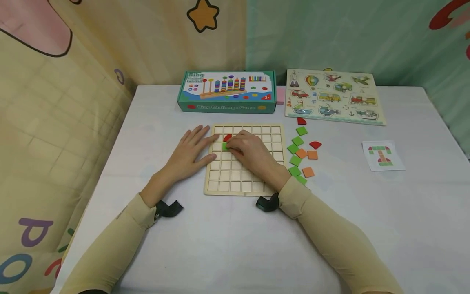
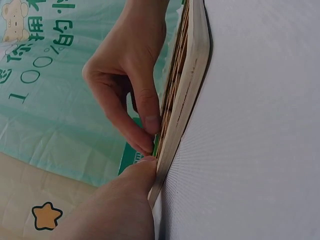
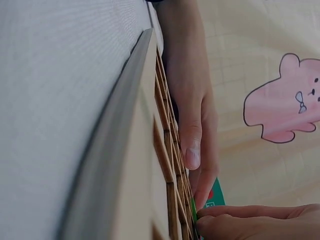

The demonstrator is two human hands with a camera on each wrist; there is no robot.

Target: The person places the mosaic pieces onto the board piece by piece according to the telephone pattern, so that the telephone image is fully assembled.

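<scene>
A wooden grid board [image 1: 224, 193] lies flat on the white table. My right hand [image 1: 253, 154] reaches over it, thumb and fingertips pinching a green square tile [image 1: 224, 146] at the grid's upper left. Just above that tile, a red quarter-circle piece [image 1: 227, 137] sits in the grid, partly covered by the fingers. In the left wrist view, the green edge [image 2: 155, 145] of the tile shows at the right fingertips, low against the board. My left hand [image 1: 188, 154] rests with spread fingers at the board's left side, thumb and index finger reaching over its edge.
Several green tiles [image 1: 295, 160], orange tiles [image 1: 308, 172] and red pieces [image 1: 315, 145] lie right of the board. Farther right is a pattern card [image 1: 374, 162]. A Ring Challenge Game box [image 1: 225, 107] and a vehicle puzzle board [image 1: 319, 110] stand behind.
</scene>
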